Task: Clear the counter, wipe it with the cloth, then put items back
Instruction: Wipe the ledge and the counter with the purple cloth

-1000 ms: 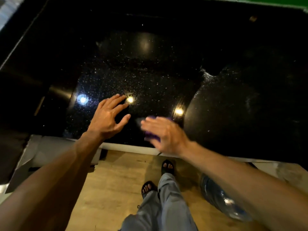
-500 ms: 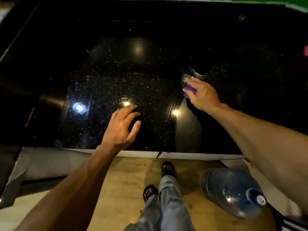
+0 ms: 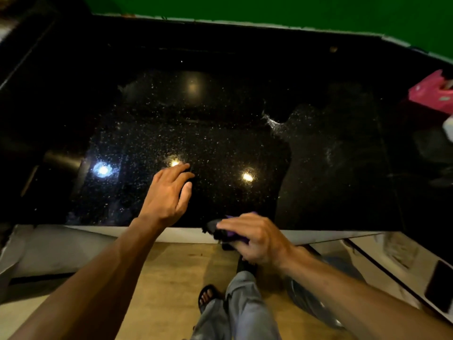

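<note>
The cloth (image 3: 231,238) is gripped under the curled fingers of the right hand (image 3: 259,238), at the near edge of the counter (image 3: 220,106). The left hand (image 3: 166,192) is laid flat and open, ahead to its left. Overlapping strokes with even pressure are advised.

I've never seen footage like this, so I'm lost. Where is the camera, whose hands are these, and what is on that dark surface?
No machine: a person wears one camera on the head, looking down at their own bare hands. The surface is a black speckled counter; the bright spots are reflected lights. The left hand is open over it. The right hand grips a purple cloth at the near edge. A pink object sits far right.
</note>
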A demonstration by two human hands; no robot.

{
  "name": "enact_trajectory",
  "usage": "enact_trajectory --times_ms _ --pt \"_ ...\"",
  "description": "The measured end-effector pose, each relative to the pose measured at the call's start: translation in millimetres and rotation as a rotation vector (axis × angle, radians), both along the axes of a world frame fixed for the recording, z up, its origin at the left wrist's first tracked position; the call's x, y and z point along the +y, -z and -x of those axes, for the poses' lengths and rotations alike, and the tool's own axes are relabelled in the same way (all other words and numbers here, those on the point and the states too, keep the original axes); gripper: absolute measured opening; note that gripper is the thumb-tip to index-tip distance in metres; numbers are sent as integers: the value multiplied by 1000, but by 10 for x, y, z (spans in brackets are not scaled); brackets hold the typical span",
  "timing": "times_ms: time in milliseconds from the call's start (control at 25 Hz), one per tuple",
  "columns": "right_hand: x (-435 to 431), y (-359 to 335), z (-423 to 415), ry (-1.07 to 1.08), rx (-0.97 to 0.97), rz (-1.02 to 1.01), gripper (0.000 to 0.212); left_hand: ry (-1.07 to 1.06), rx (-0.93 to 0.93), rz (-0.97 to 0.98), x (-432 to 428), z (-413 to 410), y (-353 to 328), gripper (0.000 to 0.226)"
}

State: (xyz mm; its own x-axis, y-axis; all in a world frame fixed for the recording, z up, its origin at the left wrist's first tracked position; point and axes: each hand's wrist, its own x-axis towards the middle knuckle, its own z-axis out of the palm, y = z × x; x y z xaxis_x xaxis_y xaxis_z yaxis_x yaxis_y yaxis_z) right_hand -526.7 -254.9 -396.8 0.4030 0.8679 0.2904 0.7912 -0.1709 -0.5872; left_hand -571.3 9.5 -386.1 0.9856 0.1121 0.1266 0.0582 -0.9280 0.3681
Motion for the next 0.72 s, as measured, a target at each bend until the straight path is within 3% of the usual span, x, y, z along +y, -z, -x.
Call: enact_trajectory --times_ms 200,320,440,600,720 --pt "-145 -322 -994 545 184 -198 33 12 51 -44 -339 -285 -167 55" --pt "-408 -445 -1813 852 372 -191 23 37 54 16 -620 -621 -210 59" --pt "-714 -495 -2422 1039 231 -149 21 21 65 53 -842 -1042 -196 59" --pt "-1172 -391 -3150 1273 15 -29 35 -74 69 16 -1081 -1368 -55 54" --pt "-1254 -126 -3470 1293 26 244 47 -114 72 -37 -1106 -1400 3 50"
